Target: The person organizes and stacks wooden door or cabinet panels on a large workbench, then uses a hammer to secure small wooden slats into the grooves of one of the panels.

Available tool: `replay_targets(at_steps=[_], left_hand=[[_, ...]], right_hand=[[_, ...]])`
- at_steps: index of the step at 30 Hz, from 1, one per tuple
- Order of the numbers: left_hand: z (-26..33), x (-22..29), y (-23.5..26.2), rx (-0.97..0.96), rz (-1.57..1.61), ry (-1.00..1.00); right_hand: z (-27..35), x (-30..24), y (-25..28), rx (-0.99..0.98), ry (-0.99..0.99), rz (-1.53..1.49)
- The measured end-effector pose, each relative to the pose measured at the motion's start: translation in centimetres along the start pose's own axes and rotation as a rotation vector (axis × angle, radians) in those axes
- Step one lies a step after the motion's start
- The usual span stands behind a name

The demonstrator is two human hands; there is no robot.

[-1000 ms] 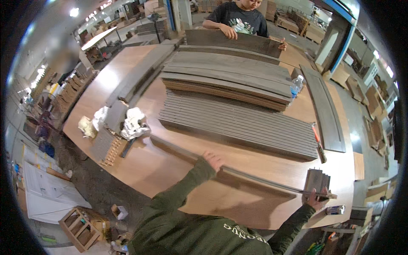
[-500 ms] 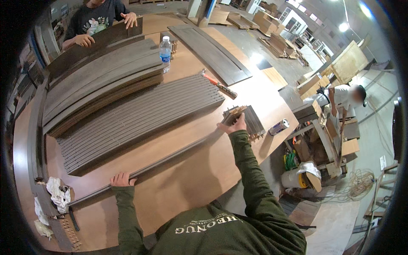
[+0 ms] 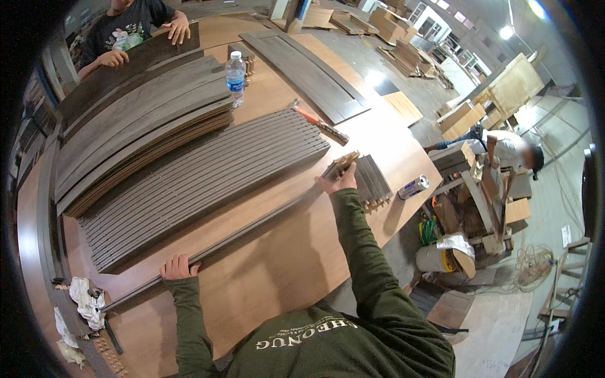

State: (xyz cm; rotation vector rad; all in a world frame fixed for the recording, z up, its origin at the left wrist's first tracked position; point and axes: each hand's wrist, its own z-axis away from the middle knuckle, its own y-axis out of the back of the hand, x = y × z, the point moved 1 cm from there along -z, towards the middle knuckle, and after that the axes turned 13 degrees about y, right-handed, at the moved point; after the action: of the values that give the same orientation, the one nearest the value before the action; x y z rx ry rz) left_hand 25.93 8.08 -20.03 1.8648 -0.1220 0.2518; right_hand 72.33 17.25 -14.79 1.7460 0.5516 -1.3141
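Note:
My left hand (image 3: 179, 268) is wrapped over a long, narrow grey wooden strip (image 3: 252, 232) that lies slantwise across the table. My right hand (image 3: 340, 181), at the strip's far right end, grips a few short grey wood pieces (image 3: 340, 164) with pale ends. Beside that hand is a group of similar short pieces (image 3: 376, 179) with pale pegs sticking out. Beyond the strip, a wide row of long grey strips (image 3: 208, 183) lies packed side by side. A hammer (image 3: 322, 126) with a red-and-black handle rests at the row's right end.
Stacked grey panels (image 3: 148, 113) fill the back left, near a water bottle (image 3: 236, 82). A framed panel (image 3: 305, 75) lies behind. A can (image 3: 413, 188) stands near the right edge; crumpled white cloth (image 3: 87, 299) lies at left. One co-worker holds a board (image 3: 135, 69); another bends at right.
My right hand has shifted slightly left with the short pieces, opening a gap from the group beside it. My left hand stays on the strip. The whole view has moved a little.

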Motion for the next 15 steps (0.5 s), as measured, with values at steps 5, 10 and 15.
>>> replay_targets(at_steps=[5, 10, 15], left_hand=[[-1.1, -2.2, -1.0, -0.11, -0.104, 0.037], [-3.9, -1.3, 3.6, 0.306, 0.216, -0.074], [-0.9, -18.8, 6.9, 0.236, 0.083, 0.941]], right_hand=[[-5.0, 9.1, 1.1, 0.028, -0.548, -1.133], [-2.8, 7.7, 2.8, 0.151, 0.347, -0.284], [-3.3, 7.2, 4.0, 0.058, 0.221, -0.05]])
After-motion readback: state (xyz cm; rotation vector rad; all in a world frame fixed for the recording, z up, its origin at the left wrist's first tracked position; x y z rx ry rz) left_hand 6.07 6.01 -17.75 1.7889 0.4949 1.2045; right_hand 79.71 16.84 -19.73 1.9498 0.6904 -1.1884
